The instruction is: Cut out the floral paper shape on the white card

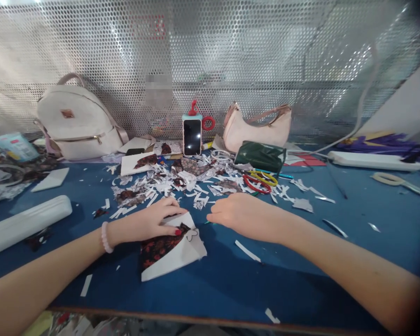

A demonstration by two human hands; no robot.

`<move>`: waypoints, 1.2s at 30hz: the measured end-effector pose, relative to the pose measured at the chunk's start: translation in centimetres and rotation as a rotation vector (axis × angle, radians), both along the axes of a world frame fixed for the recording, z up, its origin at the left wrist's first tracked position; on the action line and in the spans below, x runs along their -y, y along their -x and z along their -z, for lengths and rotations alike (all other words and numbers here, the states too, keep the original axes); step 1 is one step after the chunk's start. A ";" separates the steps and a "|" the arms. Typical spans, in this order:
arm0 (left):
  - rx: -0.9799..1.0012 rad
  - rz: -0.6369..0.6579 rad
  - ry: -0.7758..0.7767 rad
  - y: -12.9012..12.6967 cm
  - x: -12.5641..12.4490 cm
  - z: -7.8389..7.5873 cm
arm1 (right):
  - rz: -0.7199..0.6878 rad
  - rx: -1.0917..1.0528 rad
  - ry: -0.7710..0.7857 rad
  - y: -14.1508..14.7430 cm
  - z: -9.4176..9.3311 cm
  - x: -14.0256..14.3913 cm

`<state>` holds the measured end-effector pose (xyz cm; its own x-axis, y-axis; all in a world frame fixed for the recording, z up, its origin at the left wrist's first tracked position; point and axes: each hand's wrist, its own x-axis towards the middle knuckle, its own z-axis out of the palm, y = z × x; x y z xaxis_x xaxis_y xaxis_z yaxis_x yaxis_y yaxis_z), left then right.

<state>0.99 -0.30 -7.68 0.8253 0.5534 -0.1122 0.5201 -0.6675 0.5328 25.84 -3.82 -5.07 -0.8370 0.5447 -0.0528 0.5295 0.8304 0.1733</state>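
Note:
My left hand (150, 221) rests on a white sheet with a dark red floral print (168, 252) lying on the blue table (231, 280), its fingers pressing the sheet's upper edge. A pink bead bracelet sits on that wrist. My right hand (243, 215) hovers just right of the sheet, palm down, fingers curled toward the left hand; whether it pinches anything is hidden. A pile of paper scraps (175, 184) lies just beyond both hands.
A phone (192, 136) stands upright at the back. A white backpack (75, 123) and pink handbag (257, 128) lean on the perforated metal wall. Scissors with red and yellow handles (259, 181), a green pouch (261, 156), a white tube (24, 224) and power strip (371, 160) surround.

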 end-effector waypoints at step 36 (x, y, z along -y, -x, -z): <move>-0.057 -0.015 -0.171 0.3 0.9 -0.2 | 0.140 0.019 0.046 0.2 0.2 0.6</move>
<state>0.67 -1.16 -7.49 0.8120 0.5803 -0.0621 0.5566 -0.7379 0.3817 25.60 -4.43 -5.27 -0.7515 0.6528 -0.0954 0.6378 0.7558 0.1482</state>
